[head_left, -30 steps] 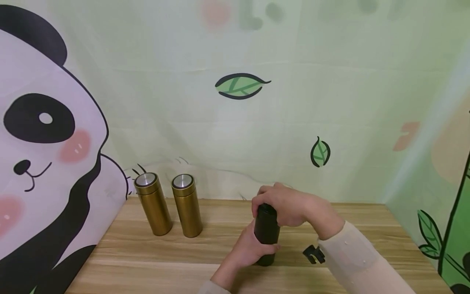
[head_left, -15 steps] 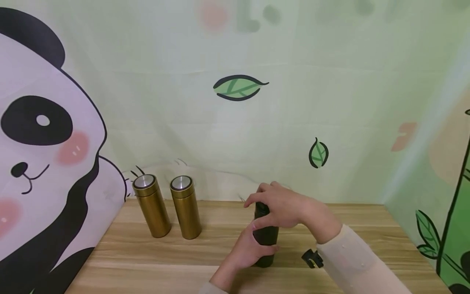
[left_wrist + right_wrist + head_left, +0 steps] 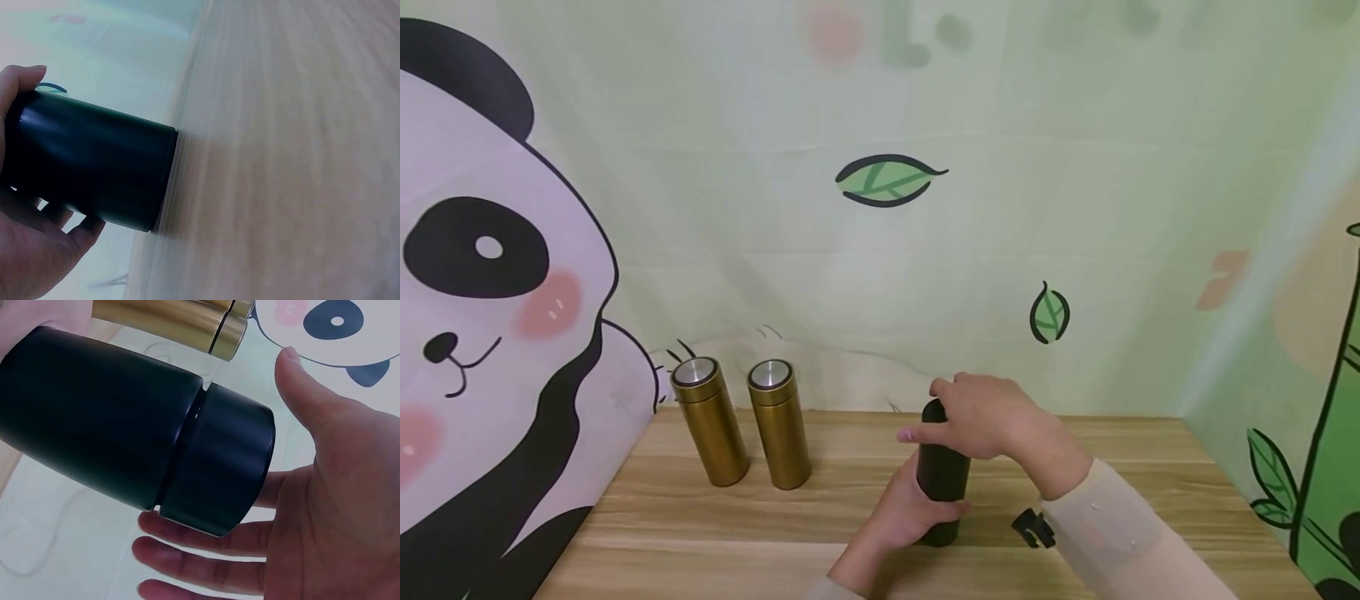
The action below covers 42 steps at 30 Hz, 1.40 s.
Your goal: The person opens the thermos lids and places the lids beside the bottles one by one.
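Observation:
A black thermos bottle point(image 3: 945, 479) stands upright on the wooden table. My left hand point(image 3: 904, 508) grips its lower body, thumb across the front. In the left wrist view the base of the bottle point(image 3: 106, 159) meets the tabletop. Over the top is my right hand point(image 3: 988, 417), fingers extended behind the lid. The right wrist view has the black lid point(image 3: 219, 459) on the body, with a narrow gap line between them. There the right thumb point(image 3: 306, 387) is away from the lid, and straight fingers point(image 3: 206, 565) pass behind it.
Two gold thermos bottles with silver-topped lids, one at the left point(image 3: 711, 433) and one beside it point(image 3: 782, 437), stand upright near the back edge. A small black clip-like piece point(image 3: 1033, 528) shows beside the right sleeve. A printed panda-and-leaf backdrop point(image 3: 887, 275) rises behind the table.
My right fingers have loosened from their grip on the lid, and the thumb has swung out to the left. The left hand keeps holding the bottle in place.

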Available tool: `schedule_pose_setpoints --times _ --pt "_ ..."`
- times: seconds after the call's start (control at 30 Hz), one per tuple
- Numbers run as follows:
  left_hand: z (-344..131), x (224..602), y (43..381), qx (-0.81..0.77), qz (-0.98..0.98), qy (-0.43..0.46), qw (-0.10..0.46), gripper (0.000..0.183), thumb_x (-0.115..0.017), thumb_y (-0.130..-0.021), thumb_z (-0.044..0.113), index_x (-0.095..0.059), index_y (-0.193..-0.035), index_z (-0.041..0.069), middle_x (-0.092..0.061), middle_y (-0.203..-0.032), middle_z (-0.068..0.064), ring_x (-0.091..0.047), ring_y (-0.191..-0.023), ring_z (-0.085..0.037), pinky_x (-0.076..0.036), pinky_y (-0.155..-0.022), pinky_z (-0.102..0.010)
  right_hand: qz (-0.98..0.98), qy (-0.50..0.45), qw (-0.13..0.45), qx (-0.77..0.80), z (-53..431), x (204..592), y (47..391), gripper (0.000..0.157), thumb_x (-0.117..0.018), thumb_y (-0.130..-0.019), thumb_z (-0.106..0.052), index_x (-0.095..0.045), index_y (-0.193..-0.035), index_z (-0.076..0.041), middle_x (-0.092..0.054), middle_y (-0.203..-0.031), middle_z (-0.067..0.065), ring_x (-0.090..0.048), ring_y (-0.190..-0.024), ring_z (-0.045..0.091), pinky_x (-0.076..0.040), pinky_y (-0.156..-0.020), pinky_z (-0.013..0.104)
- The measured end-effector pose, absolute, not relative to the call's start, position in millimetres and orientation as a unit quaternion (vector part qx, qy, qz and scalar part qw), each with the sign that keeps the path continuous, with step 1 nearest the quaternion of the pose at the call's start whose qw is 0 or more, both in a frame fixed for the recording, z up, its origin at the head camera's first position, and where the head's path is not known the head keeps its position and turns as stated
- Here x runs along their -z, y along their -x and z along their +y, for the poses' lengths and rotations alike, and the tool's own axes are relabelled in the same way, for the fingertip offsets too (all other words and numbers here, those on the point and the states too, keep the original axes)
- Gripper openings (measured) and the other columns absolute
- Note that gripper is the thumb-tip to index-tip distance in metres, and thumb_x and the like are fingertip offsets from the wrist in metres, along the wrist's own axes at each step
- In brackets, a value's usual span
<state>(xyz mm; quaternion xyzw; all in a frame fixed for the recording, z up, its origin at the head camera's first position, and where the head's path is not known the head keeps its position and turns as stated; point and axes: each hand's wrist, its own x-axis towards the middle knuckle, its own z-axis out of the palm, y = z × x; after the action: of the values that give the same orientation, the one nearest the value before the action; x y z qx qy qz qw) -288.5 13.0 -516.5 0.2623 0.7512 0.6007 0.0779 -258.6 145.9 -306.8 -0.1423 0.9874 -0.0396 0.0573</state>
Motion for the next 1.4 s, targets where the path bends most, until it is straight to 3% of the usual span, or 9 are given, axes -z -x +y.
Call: schedule_pose_setpoints --times 0.17,0.27,0.53,1.0,1.4 --pt "12.9 516.6 289.4 -0.605 0.746 -0.266 0.082 0.074 -0.086 -0.082 0.026 -0.047 -0.145 0.036 -0.065 -0.127 0.008 -0.064 -0.106 -0.013 -0.049 -0.097 -0.033 0.990 0.120 0.063 0.033 144.7 307.3 258.7 0.086 -0.052 -0.085 -0.087 -0.064 -0.120 -0.010 -0.071 -0.105 0.008 -0.066 -0.088 0.022 -0.054 -0.074 0.040" --pt "12.9 516.8 289.9 -0.607 0.744 -0.267 0.086 0.076 -0.086 -0.082 0.027 -0.045 -0.146 0.038 -0.065 -0.130 0.009 -0.065 -0.108 -0.013 -0.049 -0.099 -0.034 0.992 0.104 0.061 0.020 143.2 307.3 258.3 0.092 -0.049 -0.084 -0.089 -0.065 -0.124 -0.007 -0.073 -0.108 0.010 -0.067 -0.089 0.024 -0.055 -0.073 0.041" --pt "13.3 515.8 288.8 -0.603 0.750 -0.260 0.081 0.072 -0.086 -0.081 0.026 -0.049 -0.143 0.031 -0.065 -0.127 0.005 -0.063 -0.107 -0.013 -0.047 -0.099 -0.035 0.996 0.064 0.054 -0.004 138.3 306.5 256.0 0.102 -0.042 -0.083 -0.093 -0.063 -0.130 -0.004 -0.073 -0.106 0.012 -0.068 -0.086 0.026 -0.055 -0.070 0.040" --pt "14.4 514.9 289.5 -0.602 0.751 -0.258 0.088 0.075 -0.085 -0.081 0.031 -0.048 -0.145 0.032 -0.065 -0.129 0.006 -0.063 -0.106 -0.013 -0.048 -0.097 -0.036 0.995 0.074 0.059 0.009 135.8 309.8 257.8 0.074 -0.056 -0.095 -0.069 -0.060 -0.123 0.000 -0.063 -0.087 0.008 -0.061 -0.075 0.021 -0.051 -0.064 0.035" --pt "12.8 515.7 290.5 -0.605 0.747 -0.260 0.094 0.076 -0.084 -0.082 0.025 -0.045 -0.147 0.036 -0.063 -0.132 0.008 -0.063 -0.110 -0.014 -0.047 -0.100 -0.038 0.992 0.103 0.072 0.004 136.5 308.6 258.0 0.073 -0.058 -0.099 -0.060 -0.052 -0.135 0.002 -0.070 -0.104 0.016 -0.066 -0.085 0.025 -0.057 -0.077 0.041"
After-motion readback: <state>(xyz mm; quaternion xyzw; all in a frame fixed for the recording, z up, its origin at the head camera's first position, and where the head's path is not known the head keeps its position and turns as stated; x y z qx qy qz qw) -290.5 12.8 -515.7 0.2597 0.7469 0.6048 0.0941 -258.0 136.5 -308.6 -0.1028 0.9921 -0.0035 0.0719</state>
